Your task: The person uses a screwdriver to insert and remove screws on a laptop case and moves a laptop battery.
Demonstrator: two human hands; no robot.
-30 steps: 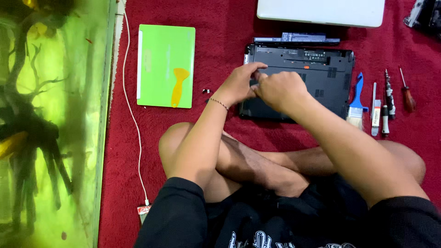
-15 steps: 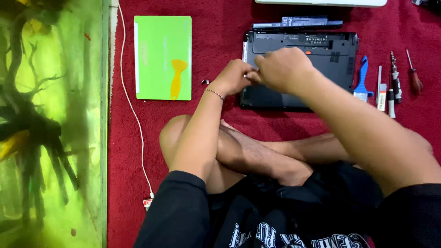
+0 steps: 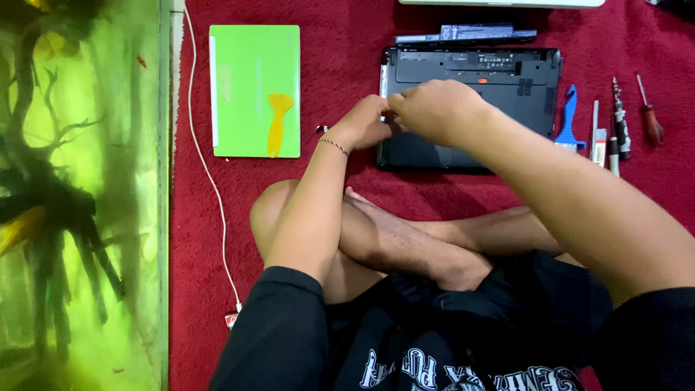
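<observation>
Red carpet (image 3: 347, 43) is seen under crossed legs. Both hands are met at the left edge of an upturned black laptop base (image 3: 507, 87): the left hand (image 3: 365, 124) and right hand (image 3: 434, 110) are curled together, though what the grip encloses cannot be told. A green laptop (image 3: 250, 80) is laid leftward, screwdrivers (image 3: 630, 119) rightward, a battery (image 3: 463, 32) beyond.
</observation>
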